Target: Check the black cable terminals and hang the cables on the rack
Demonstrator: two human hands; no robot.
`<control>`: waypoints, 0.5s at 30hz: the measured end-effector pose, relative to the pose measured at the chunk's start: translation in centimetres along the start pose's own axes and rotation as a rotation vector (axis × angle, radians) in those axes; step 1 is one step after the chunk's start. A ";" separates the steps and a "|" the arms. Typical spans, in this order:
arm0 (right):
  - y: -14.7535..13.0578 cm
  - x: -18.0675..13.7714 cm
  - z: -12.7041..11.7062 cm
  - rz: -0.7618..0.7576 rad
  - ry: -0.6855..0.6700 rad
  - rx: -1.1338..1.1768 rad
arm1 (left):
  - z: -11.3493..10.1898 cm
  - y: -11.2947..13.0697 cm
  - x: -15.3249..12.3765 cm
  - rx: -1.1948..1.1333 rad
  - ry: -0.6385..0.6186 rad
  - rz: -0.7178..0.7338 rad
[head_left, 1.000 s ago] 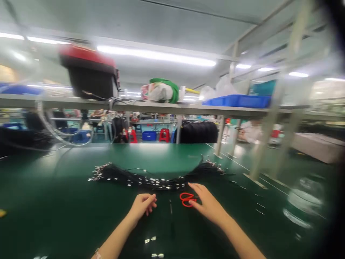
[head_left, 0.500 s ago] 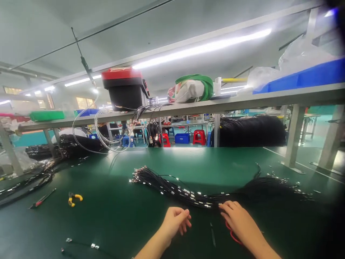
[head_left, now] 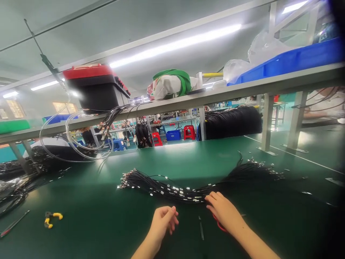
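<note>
A bundle of black cables (head_left: 172,190), with metal connector ends and white labels, stretches across the green bench. My right hand (head_left: 219,207) rests at the middle of the bundle, its fingertips closed on a cable near a white label. Left of it and nearer to me, my left hand (head_left: 164,219) hovers apart from the bundle, thumb against curled fingers; what they hold, if anything, is hidden. Between the hands lies a slim pointed tool (head_left: 201,228). A red curved thing (head_left: 220,223) shows partly from under my right wrist.
Yellow-handled pliers (head_left: 52,218) and a red-handled thin tool (head_left: 13,225) lie on the left. A shelf (head_left: 172,102) spans the back, carrying a red-and-black toolbox (head_left: 97,88) and a blue bin (head_left: 291,61). Clear tubing loops (head_left: 70,136) hang from it. Another person sits at far right.
The view has turned to the right, so bench and shelf things sit further left. Both hands keep nearly the same pose, the right still at the cable bundle.
</note>
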State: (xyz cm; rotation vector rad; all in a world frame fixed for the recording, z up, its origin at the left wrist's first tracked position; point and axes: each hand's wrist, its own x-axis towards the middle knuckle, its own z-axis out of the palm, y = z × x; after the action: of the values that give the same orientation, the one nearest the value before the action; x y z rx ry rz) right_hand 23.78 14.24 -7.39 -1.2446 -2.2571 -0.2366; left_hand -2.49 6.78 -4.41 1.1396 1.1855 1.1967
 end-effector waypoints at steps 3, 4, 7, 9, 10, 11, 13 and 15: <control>-0.1 0.0 0.0 0.007 0.003 -0.010 | 0.0 0.0 0.0 -0.009 0.010 0.000; -0.2 0.0 -0.1 0.011 0.004 -0.015 | 0.0 0.0 0.0 -0.011 0.010 -0.002; -0.4 0.0 0.0 0.017 0.005 -0.027 | 0.0 -0.2 0.1 -0.016 -0.002 -0.009; -0.6 0.0 0.1 0.027 0.011 -0.034 | 0.0 -0.3 0.0 -0.026 -0.011 -0.011; -0.6 -0.1 0.2 0.036 0.017 -0.038 | 0.0 -0.3 0.0 -0.034 -0.014 -0.013; -0.6 -0.1 0.2 0.049 0.026 -0.044 | 0.0 -0.3 0.0 -0.044 -0.017 -0.015; -0.6 -0.1 0.1 0.082 0.051 -0.061 | 0.0 -0.3 -0.1 -0.069 -0.028 -0.023; -0.6 -0.1 -0.3 0.126 0.084 -0.070 | 0.0 -0.2 -0.1 -0.097 -0.042 -0.029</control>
State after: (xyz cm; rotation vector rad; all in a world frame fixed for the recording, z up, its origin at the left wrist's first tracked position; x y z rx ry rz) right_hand 23.46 13.65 -7.12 -1.3816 -2.1065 -0.3173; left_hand -2.47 6.64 -4.57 1.0662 1.0975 1.1898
